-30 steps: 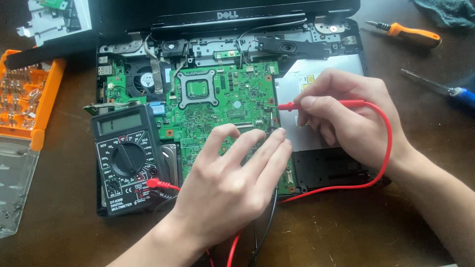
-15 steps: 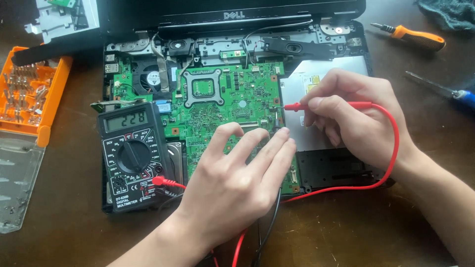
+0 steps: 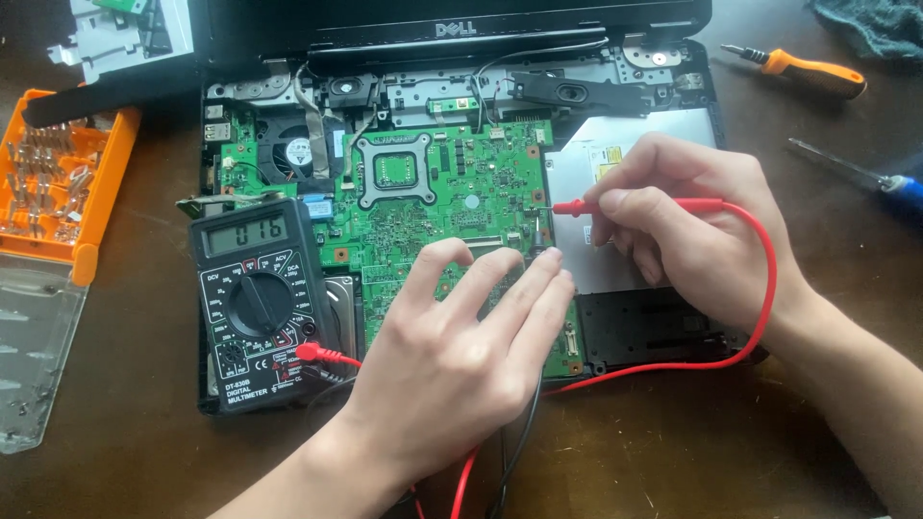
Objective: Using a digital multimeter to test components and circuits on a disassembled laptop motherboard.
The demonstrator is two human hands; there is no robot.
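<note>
Unmoved red probe (image 3: 635,205) between fingers (image 3: 625,200)

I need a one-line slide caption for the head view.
Right hand touches red probe to green circuit board; left hand rests beside black multimeter.

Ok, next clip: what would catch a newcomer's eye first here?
The green board of an opened laptop fills the middle, with both hands over it. The right hand holds a red probe with its tip at the board's right edge; the left hand lies spread on the board's lower part. A black multimeter sits at left, its display lit.
</note>
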